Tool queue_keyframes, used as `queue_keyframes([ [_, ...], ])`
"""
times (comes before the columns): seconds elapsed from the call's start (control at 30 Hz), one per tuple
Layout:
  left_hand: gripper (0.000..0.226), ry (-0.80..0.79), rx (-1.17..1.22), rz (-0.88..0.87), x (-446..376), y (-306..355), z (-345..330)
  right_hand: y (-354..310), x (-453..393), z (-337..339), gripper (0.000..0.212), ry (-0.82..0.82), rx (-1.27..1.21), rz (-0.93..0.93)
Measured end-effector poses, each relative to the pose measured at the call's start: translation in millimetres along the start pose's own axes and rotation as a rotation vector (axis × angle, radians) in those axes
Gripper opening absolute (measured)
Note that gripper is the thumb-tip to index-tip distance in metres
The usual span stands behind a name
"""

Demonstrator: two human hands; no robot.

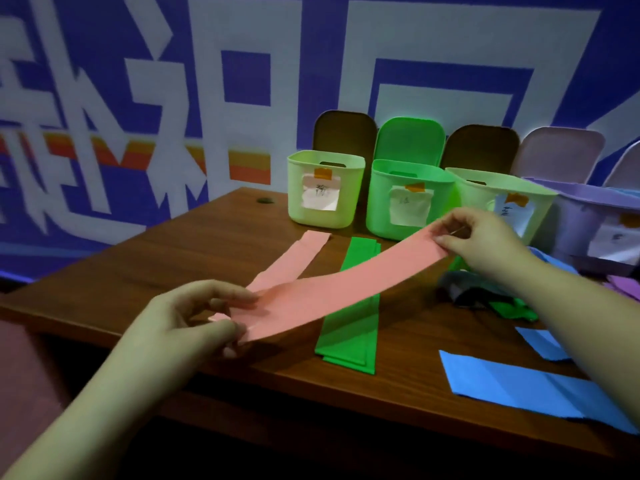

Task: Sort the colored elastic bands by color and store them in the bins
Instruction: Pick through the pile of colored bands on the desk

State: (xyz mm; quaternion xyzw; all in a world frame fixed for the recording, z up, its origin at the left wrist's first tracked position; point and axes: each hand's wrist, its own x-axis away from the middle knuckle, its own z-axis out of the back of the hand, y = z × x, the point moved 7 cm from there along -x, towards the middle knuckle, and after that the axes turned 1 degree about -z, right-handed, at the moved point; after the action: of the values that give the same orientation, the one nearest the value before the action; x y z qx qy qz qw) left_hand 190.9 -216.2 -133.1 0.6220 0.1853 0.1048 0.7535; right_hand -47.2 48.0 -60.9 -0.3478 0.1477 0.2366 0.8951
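- Over the wooden table (pixel 207 244), the left hand (pixel 187 317) pinches one end of a pink elastic band (pixel 346 289) between thumb and fingers, and the right hand (pixel 485 244) pinches the other end, so the band hangs stretched between them above the tabletop.
- Under that raised strip a second pink band (pixel 294 261) lies flat; its near end is hidden by the held band and the left fingers.
- Green bands (pixel 349 323) lie in a flat stack beside it, crossed by the held strip (at least two layers show at the edges, an exact count I cannot give).
- Blue bands (pixel 519 386) lie at the right; two pieces show, the nearer cut off by the frame edge, the farther partly behind the right forearm.
- A dark, tangled heap (pixel 464 289) with some green in it sits under the right wrist, too blurred to sort out; scraps of purple (pixel 623 285) peep out at the far right.
- Four bins stand in a row at the back with lids up: a pale green bin (pixel 325 202), a bright green bin (pixel 405 202), another pale green bin (pixel 485 192) partly behind the right hand, and a lilac bin (pixel 588 220) cut off at the right.
- Each bin carries a taped paper label; the writing is too faint to read.
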Motion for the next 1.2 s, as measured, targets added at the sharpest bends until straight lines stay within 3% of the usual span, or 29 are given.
queue_keyframes([
  [0.17, 0.028, 0.101, 0.034, 0.089, -13.7, -14.5, 19.6, -24.4, -36.1, -39.5, 0.016, -0.009, 0.07, -0.001],
  [0.53, 0.029, 0.094, -0.126, 0.244, -32.3, -22.5, 27.8, -70.7, -98.9, -122.8, 0.028, -0.11, 0.203, -0.002],
  [0.77, 0.025, -0.055, -0.349, 0.309, -42.3, -23.2, 28.3, -86.1, -117.8, -163.6, 0.03, -0.201, 0.28, 0.033],
  [0.9, 0.027, -0.165, -0.18, 0.396, -46.7, -27.0, 28.8, -91.4, -124.5, -175.7, 0.044, -0.242, 0.304, 0.042],
  [1.0, 0.027, -0.208, -0.129, 0.422, -52.0, -29.1, 28.3, -93.4, -131.7, -182.1, 0.04, -0.244, 0.289, 0.045],
  [1.2, 0.016, -0.197, -0.363, 0.373, -60.3, -31.6, 28.5, -87.8, -133.0, -197.9, 0.04, -0.266, 0.277, 0.073],
])
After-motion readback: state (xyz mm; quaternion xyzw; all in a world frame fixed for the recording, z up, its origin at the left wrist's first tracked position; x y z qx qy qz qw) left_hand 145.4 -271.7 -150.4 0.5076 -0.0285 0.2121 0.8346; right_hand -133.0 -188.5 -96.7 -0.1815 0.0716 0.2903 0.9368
